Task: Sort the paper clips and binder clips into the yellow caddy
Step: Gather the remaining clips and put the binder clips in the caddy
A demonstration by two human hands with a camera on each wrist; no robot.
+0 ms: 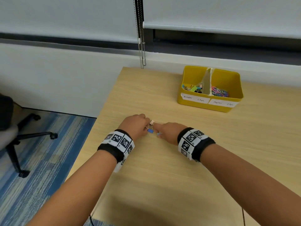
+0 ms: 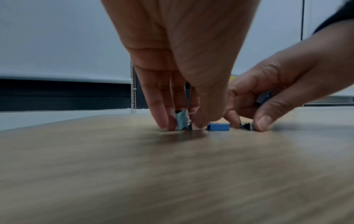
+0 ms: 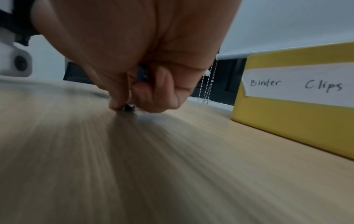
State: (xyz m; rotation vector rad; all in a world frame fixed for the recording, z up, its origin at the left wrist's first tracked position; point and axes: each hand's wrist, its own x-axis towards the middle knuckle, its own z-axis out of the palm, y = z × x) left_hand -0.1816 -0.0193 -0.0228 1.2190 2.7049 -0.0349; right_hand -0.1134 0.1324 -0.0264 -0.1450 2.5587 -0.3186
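Observation:
Both hands work at a small cluster of binder clips on the wooden table point(image 1: 162, 168). My left hand point(image 1: 136, 125) pinches a pale blue-grey binder clip point(image 2: 181, 119) between its fingertips and thumb, on the tabletop. A blue binder clip point(image 1: 150, 131) point(image 2: 218, 127) lies loose between the hands. A whitish clip point(image 1: 152, 122) lies just beyond. My right hand point(image 1: 168, 132) pinches a small dark clip point(image 2: 246, 126) point(image 3: 128, 108) on the table and holds another dark clip point(image 3: 142, 74) in its curled fingers. The yellow caddy point(image 1: 210, 105) stands at the far right.
The caddy's left compartment, labelled "Binder Clips" point(image 3: 295, 84), holds several binder clips point(image 1: 193, 88); the right one holds coloured paper clips point(image 1: 219, 92). A bead chain point(image 1: 142, 46) hangs behind the table. An office chair point(image 1: 14, 128) stands on the carpet at left.

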